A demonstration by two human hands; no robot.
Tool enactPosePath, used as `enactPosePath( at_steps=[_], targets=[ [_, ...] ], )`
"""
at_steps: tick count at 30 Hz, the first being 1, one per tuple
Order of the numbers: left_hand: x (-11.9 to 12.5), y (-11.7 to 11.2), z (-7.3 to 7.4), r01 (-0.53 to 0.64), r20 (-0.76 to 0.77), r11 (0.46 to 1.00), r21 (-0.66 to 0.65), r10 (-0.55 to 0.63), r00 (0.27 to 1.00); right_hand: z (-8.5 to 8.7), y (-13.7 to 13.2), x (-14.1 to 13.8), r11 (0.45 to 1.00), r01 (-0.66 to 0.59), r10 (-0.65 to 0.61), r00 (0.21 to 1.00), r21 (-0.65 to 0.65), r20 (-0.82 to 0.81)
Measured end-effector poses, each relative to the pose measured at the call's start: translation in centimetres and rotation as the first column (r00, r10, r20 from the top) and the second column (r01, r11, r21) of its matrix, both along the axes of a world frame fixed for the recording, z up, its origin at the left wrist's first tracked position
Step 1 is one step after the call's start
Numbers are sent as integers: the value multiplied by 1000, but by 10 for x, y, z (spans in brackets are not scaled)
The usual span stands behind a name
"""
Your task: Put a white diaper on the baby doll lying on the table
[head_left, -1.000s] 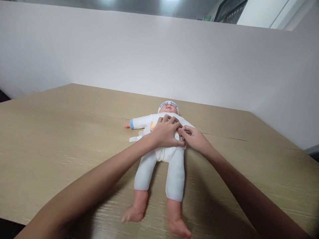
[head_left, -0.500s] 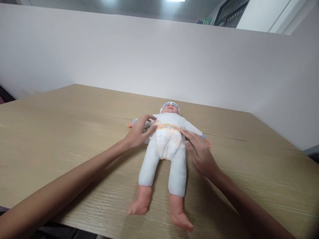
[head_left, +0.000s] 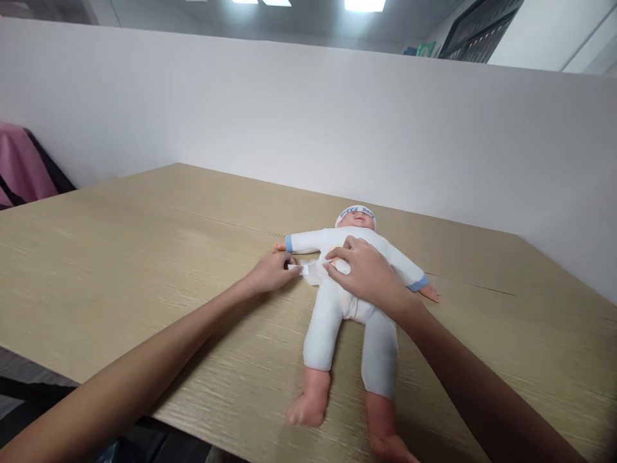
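Observation:
A baby doll in a white suit with blue cuffs lies on its back, feet toward me, a lettered white band on its head. It wears a white diaper, whose side wing spreads out at the doll's left-hand side in view. My left hand pinches the white tab at the end of that wing. Across the doll's belly lies my right hand, thumb and fingers closed on the front edge of the diaper. That hand hides most of the diaper's front panel.
The doll rests on a wood-grain table with a thin seam across it. A pale partition rises behind the table. Something pink and black stands beyond the left edge.
My left hand has gone from the doll's waist to the wing's tab. My right hand has moved left from the doll's other side onto the diaper's front. The view has shifted left.

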State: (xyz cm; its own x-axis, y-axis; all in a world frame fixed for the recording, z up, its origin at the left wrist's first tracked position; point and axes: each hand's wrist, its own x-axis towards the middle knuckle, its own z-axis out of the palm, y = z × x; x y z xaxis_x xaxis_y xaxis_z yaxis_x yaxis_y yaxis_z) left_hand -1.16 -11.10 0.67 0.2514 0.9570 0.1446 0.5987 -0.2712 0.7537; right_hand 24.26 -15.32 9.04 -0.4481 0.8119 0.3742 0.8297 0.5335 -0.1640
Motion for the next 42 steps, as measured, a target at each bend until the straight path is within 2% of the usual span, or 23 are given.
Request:
enactPosePath(
  at_steps=[3,5,8,10,12,14,18,20,22,25,28,31,33,34,35,36,38,39,40,42],
  targets=[
    [1,6,19,61,102,996,-69,-54,993,-4,2,1,999,23,-24,999,-37,-25],
    [11,8,34,93,202,991,-95,-72,977,-5,3,2,999,21,-23,999,-51,-39],
    [44,9,53,148,322,980,-134,-98,942,-9,6,3,998,-5,-1,995,-64,-102],
    [68,9,58,230,376,963,-143,-162,912,-12,11,4,998,-2,-9,985,-67,-170],
    [86,10,55,303,436,945,-122,-223,872,-14,14,5,996,45,-62,970,-75,-237],
    [93,11,47,301,501,951,-69,-229,835,-15,16,7,990,97,-122,951,-100,-285],
    [87,12,22,163,587,987,-1,-131,799,-13,15,9,981,111,-161,924,-160,-348],
    [82,14,12,159,562,987,14,-140,815,-14,15,9,976,118,-180,911,-183,-372],
    [79,17,7,206,544,978,26,-187,818,-16,16,9,976,126,-188,900,-180,-393],
    [81,21,5,238,542,971,38,-220,811,-19,22,9,986,130,-164,884,-106,-438],
    [82,19,7,97,474,994,58,-113,874,-16,20,10,991,130,-120,857,-15,-502],
    [77,-1,16,-103,415,989,101,53,908,-8,-5,14,987,146,-83,825,70,-559],
    [71,-27,27,-143,386,972,186,61,920,-6,-37,18,991,112,-53,819,69,-571],
    [67,-43,33,-104,357,965,243,11,934,-7,-56,21,997,65,-33,824,37,-566],
    [64,-60,39,-12,306,955,297,-83,948,-9,-75,25,1000,-2,-8,833,-18,-553],
    [61,-75,44,129,225,934,332,-211,951,-13,-93,29,994,-71,18,845,-80,-534],
    [56,-100,51,430,3,845,317,-454,891,-24,-121,39,969,-155,49,883,-191,-466],
    [54,-108,51,532,-112,800,276,-523,845,-30,-129,45,962,-158,51,904,-221,-425],
    [53,-113,50,580,-204,780,237,-543,814,-35,-134,50,964,-135,38,924,-231,-381],
    [53,-114,44,546,-283,816,192,-486,826,-45,-134,58,977,-43,-25,951,-211,-307]
  ],
)
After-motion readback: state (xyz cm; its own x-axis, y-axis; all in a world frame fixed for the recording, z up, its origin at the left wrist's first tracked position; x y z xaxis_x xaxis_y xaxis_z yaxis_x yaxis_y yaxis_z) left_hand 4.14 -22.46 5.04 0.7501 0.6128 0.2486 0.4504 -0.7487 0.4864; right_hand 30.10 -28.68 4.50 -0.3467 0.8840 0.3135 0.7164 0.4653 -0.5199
